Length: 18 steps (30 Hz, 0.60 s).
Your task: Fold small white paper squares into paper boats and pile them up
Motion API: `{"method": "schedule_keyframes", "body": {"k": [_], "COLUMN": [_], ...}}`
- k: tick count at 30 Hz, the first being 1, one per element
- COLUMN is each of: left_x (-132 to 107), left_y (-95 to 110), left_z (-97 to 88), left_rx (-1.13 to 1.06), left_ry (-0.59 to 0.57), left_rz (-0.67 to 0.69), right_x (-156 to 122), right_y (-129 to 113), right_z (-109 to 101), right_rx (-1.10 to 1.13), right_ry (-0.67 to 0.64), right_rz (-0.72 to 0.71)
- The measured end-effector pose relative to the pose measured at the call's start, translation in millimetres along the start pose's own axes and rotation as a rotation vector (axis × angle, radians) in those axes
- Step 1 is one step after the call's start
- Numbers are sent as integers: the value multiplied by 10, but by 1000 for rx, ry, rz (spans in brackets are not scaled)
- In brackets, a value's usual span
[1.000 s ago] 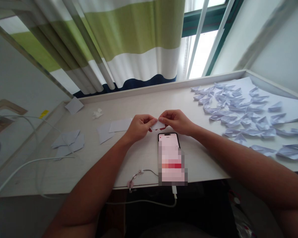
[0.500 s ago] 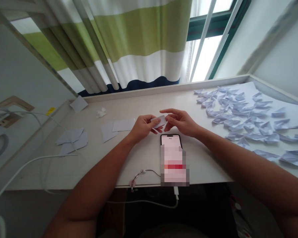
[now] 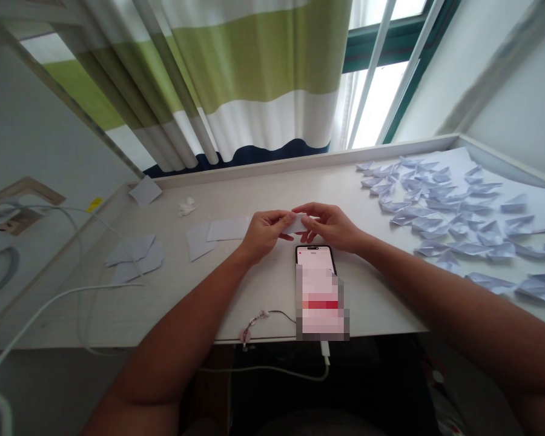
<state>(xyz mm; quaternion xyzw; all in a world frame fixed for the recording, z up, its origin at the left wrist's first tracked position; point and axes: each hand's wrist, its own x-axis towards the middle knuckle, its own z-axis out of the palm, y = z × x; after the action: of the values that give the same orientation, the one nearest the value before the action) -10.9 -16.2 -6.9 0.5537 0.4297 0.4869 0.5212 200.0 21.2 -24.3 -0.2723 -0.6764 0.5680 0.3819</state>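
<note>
Both of my hands meet over the middle of the pale desk (image 3: 263, 188). My left hand (image 3: 264, 232) and my right hand (image 3: 329, 226) each pinch one end of a small folded white paper (image 3: 297, 223) held just above the desk. The fingers of both hands are closed on it, and most of the paper is hidden between them. Directly below the hands lies a phone (image 3: 320, 284), face up with its screen lit.
Several folded paper boats (image 3: 440, 206) cover the desk's right side on a white sheet. Loose paper squares (image 3: 224, 230) and cut pieces (image 3: 134, 257) lie to the left, with a crumpled scrap (image 3: 186, 208). A white cable (image 3: 49, 303) crosses the left edge. A striped curtain (image 3: 236, 79) hangs behind.
My right hand's fingers, which had opened off the paper half a second ago, have closed on it again. The view has shifted slightly.
</note>
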Motion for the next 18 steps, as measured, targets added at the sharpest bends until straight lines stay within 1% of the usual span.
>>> {"method": "schedule_keyframes", "body": {"k": [5, 8, 12, 18], "left_x": [-14, -15, -33, -90], "left_y": [12, 9, 3, 33], "left_z": [14, 13, 56, 161], "left_rx": [-65, -61, -49, -74], "left_ry": [22, 33, 50, -6], "left_rz": [-31, -41, -18, 20], "right_x": [-12, -8, -6, -19], "right_y": [-38, -43, -34, -62], "right_z": [-16, -17, 12, 81], "right_rx": [16, 3, 0, 8], "right_ry": [-57, -70, -51, 16], "right_rz": [-45, -48, -55, -53]}}
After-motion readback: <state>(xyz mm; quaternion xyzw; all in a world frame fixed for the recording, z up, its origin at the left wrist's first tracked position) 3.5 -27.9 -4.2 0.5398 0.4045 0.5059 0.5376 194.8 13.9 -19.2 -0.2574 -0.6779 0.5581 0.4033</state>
